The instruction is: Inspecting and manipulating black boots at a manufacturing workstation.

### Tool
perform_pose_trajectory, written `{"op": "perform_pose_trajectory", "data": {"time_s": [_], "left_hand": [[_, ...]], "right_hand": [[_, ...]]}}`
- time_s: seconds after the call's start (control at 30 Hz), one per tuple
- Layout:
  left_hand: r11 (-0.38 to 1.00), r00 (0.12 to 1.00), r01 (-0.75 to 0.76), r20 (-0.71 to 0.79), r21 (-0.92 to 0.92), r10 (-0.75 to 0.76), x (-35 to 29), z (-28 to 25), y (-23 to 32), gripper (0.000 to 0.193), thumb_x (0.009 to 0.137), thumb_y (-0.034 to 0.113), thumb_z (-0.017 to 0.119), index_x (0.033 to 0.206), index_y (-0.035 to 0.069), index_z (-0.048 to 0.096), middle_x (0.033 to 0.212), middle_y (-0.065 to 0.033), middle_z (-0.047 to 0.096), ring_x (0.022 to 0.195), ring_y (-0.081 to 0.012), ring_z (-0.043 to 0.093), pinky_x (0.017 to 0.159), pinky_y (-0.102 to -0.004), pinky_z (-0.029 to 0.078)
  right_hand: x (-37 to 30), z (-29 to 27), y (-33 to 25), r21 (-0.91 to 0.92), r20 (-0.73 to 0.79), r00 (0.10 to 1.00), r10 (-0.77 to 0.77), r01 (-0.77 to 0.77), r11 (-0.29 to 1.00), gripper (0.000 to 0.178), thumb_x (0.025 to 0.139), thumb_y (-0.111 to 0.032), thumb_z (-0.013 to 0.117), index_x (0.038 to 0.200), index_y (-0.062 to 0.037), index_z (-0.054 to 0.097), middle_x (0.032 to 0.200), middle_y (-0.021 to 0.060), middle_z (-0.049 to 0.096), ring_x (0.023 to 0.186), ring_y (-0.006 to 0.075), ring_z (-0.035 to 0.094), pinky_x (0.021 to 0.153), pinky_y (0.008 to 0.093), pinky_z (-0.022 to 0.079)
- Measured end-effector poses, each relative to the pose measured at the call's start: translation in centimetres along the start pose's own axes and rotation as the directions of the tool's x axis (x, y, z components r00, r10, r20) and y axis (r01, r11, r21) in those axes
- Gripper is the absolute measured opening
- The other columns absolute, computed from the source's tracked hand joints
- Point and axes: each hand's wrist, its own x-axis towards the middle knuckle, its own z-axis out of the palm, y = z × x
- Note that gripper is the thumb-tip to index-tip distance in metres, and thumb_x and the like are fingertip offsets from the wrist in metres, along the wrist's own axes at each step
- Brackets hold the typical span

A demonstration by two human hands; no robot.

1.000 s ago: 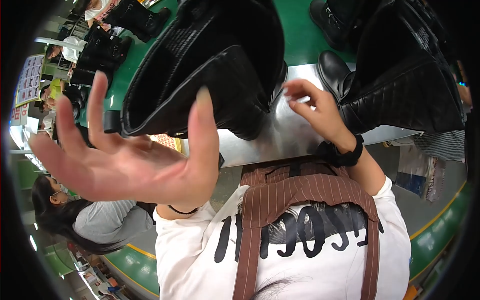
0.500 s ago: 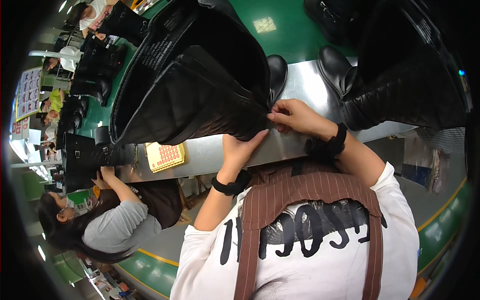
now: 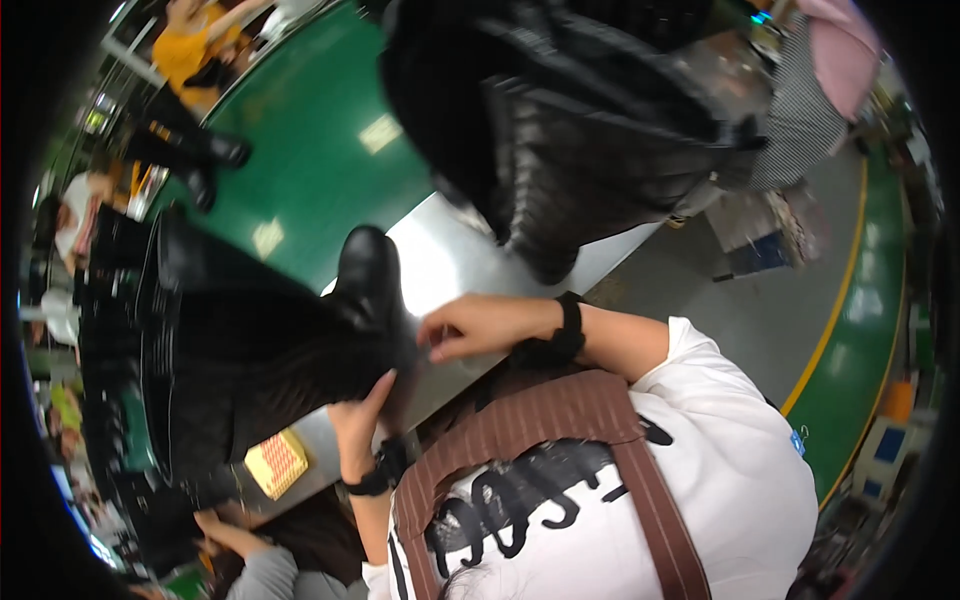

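A tall black boot (image 3: 270, 365) stands in front of me on the left, its shaft leaning toward the left and its rounded toe pointing away. My left hand (image 3: 357, 425) grips it low, near the ankle, with the thumb up along its side; the other fingers are mostly hidden. Just right of the boot is my right hand (image 3: 485, 325), loosely curled, a gap between thumb and forefinger and nothing visible between them. Farther right, another tall black boot (image 3: 600, 150) is on the bench, blurred.
The metal bench edge (image 3: 625, 250) runs in front of me, with a green surface (image 3: 315, 165) beyond. A yellow pad (image 3: 278, 465) with red print lies by the held boot. More black boots (image 3: 190, 150) stand far left. A co-worker's hand (image 3: 225, 530) shows at lower left.
My view has swung to the right, so the boots and pad sit farther left. My right hand has come off the boot's side, and its pinch has loosened.
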Motion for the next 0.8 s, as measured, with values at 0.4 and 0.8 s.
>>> {"op": "perform_pose_trajectory", "data": {"time_s": [0.4, 0.8], "left_hand": [[0.973, 0.987, 0.018, -0.149, -0.23, -0.054, 0.5, 0.9, 2.0, 0.058, 0.082, 0.005, 0.076, 0.134, -0.005, 0.051, 0.126, -0.0102, 0.061, 0.114, -0.0208, 0.059, 0.101, -0.0324, 0.045], [0.64, 0.986, 0.161, 0.157, -0.752, -0.064, -1.6, 3.1, 7.5, 0.051, 0.096, 0.034, 0.052, 0.125, -0.008, 0.057, 0.117, -0.0208, 0.068, 0.103, -0.0334, 0.068, 0.098, -0.0439, 0.051]], "right_hand": [[-21.4, -22.6, 1.9, -0.192, -0.981, 0.156, -0.115, -0.707, 0.681, 0.021, 0.09, -0.023, 0.066, 0.098, -0.0051, 0.073, 0.091, 0.0147, 0.074, 0.081, 0.0253, 0.071, 0.072, 0.0354, 0.055], [-24.5, -36.3, 17.9, -0.227, -0.956, 0.271, 0.11, -0.926, 0.302, 0.043, 0.09, -0.035, 0.067, 0.111, 0.0028, 0.068, 0.107, 0.0209, 0.071, 0.101, 0.0318, 0.068, 0.088, 0.0397, 0.052]]}}
